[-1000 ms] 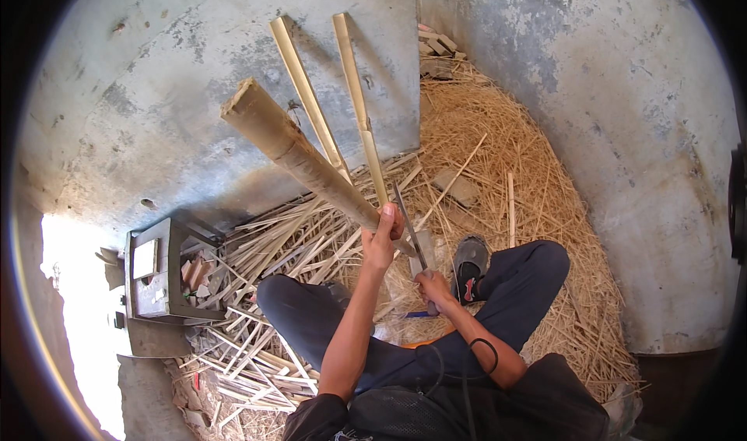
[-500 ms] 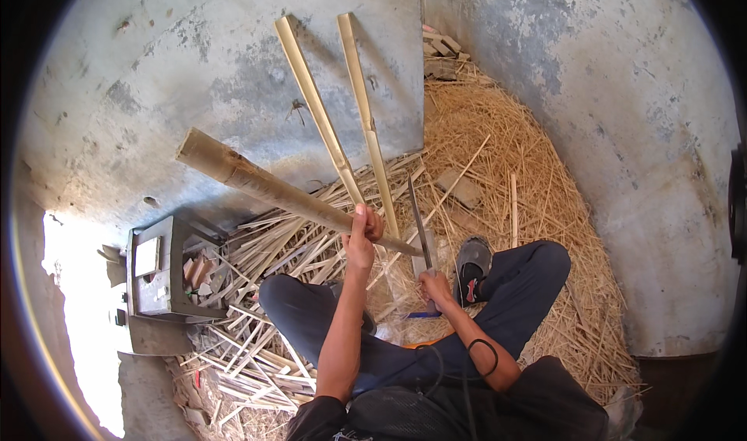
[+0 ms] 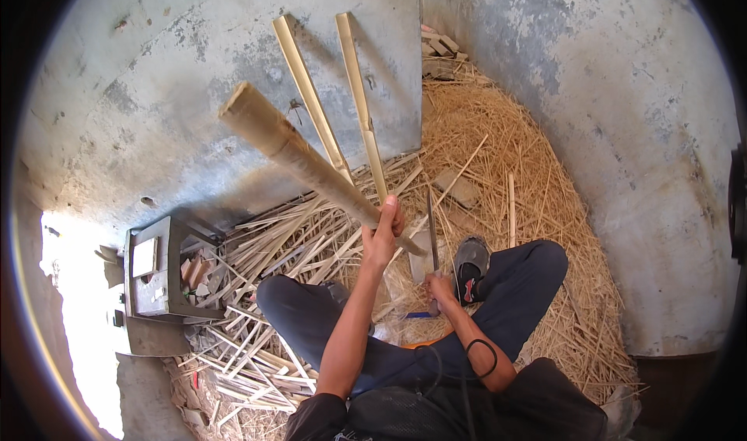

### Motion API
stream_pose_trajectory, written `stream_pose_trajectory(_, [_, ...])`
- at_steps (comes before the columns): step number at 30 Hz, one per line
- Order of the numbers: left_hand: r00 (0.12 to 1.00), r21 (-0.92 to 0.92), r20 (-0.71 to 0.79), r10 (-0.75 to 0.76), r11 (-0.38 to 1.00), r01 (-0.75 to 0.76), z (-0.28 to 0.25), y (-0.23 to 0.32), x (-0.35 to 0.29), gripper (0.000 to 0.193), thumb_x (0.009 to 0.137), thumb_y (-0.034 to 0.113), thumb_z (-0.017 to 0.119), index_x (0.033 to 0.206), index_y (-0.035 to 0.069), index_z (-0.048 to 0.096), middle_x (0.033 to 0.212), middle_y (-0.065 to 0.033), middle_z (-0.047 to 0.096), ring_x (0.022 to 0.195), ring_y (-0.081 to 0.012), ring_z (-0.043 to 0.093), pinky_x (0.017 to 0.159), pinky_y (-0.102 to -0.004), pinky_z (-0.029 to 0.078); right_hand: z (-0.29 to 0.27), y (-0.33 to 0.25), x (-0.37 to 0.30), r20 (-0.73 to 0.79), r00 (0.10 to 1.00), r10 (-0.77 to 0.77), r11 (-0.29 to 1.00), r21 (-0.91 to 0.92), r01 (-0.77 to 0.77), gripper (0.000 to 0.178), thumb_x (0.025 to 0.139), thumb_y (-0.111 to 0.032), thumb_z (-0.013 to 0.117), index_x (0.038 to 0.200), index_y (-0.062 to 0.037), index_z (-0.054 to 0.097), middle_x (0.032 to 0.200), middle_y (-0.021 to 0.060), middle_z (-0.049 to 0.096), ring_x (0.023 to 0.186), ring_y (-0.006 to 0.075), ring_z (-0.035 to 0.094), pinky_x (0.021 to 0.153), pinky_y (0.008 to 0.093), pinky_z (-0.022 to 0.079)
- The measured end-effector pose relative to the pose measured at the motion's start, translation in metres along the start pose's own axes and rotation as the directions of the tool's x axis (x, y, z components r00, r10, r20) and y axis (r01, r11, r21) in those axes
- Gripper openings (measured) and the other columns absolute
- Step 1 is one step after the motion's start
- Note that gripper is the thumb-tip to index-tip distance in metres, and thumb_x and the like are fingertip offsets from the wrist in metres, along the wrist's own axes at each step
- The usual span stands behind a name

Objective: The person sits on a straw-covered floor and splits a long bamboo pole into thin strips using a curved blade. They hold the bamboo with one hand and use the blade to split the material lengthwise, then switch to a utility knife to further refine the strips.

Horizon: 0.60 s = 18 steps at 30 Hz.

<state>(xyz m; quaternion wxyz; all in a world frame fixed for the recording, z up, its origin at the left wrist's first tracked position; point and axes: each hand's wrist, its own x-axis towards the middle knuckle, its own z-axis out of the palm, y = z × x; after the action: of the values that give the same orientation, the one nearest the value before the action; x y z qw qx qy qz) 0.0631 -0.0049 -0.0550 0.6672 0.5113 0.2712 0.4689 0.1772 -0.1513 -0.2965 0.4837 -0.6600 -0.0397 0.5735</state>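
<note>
My left hand [image 3: 383, 232] is closed around a thick bamboo pole [image 3: 311, 168]. The pole slants up and to the left, its upper end raised in front of the wall and its lower end near the ground between my feet. In my right hand [image 3: 440, 290] is the handle of a long-bladed knife [image 3: 433, 231], its dark blade pointing up and away. The blade stands just right of the pole's lower end; whether they touch I cannot tell. Behind the pole, two split bamboo lengths [image 3: 311, 94] [image 3: 362, 98] lean on the wall.
Loose bamboo strips [image 3: 288, 238] cover the floor at left, and straw-like shavings [image 3: 498, 130] lie at the right. A grey box-like stand [image 3: 159, 274] with broken pieces inside is at the left. A flat brick [image 3: 457, 188] lies beyond the knife. Worn walls [image 3: 607, 130] close in the space.
My left hand has moved slightly right and up. The pole has swung steeper, its upper end shifting right and upward. The knife has turned more upright and moved a little right.
</note>
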Motion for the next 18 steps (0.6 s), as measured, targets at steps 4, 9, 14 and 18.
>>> stream_pose_trajectory(4, [0.998, 0.119, -0.008, -0.058, 0.991, 0.058, 0.007, -0.005, 0.002, 0.054, 0.110, 0.046, 0.053, 0.068, 0.013, 0.044, 0.063, 0.0046, 0.037, 0.058, -0.0082, 0.034, 0.054, -0.0284, 0.028, 0.012, -0.038, -0.025, 0.085, 0.974, -0.209, 0.976, 0.083, 0.202, 0.018, 0.089, -0.011, 0.062, 0.075, -0.0084, 0.053, 0.059, 0.0001, 0.047, 0.044, 0.0117, 0.041, 0.043, 0.0315, 0.033])
stream_pose_trajectory(9, [0.996, 0.117, 0.005, -0.086, 0.989, 0.084, 0.025, -0.002, 0.002, 0.056, 0.109, 0.046, 0.054, 0.066, 0.011, 0.046, 0.062, 0.0048, 0.038, 0.057, -0.0079, 0.035, 0.053, -0.0282, 0.028, 0.016, -0.044, -0.037, 0.110, 0.939, -0.326, 0.945, 0.029, 0.325, 0.018, 0.090, -0.010, 0.061, 0.076, -0.0081, 0.051, 0.060, -0.0016, 0.045, 0.046, 0.0111, 0.041, 0.045, 0.0314, 0.032])
stream_pose_trajectory(14, [0.990, 0.064, 0.127, -0.060, 0.997, 0.052, 0.018, -0.009, 0.006, 0.054, 0.110, 0.042, 0.054, 0.068, 0.011, 0.047, 0.063, 0.0050, 0.038, 0.057, -0.0077, 0.033, 0.053, -0.0286, 0.027, 0.002, -0.020, -0.018, 0.092, 0.992, 0.090, 0.996, 0.018, -0.092, 0.017, 0.090, -0.008, 0.061, 0.075, -0.0080, 0.051, 0.060, -0.0013, 0.044, 0.045, 0.0111, 0.039, 0.045, 0.0311, 0.031])
stream_pose_trajectory(18, [0.983, 0.083, 0.176, -0.050, 0.996, 0.036, 0.021, -0.006, 0.005, 0.055, 0.110, 0.042, 0.054, 0.067, 0.011, 0.045, 0.063, 0.0046, 0.037, 0.056, -0.0078, 0.033, 0.053, -0.0291, 0.027, 0.009, -0.039, -0.030, 0.152, 0.980, -0.125, 0.991, 0.072, 0.115, 0.018, 0.090, -0.009, 0.060, 0.074, -0.0084, 0.051, 0.060, -0.0009, 0.045, 0.045, 0.0112, 0.039, 0.045, 0.0308, 0.030])
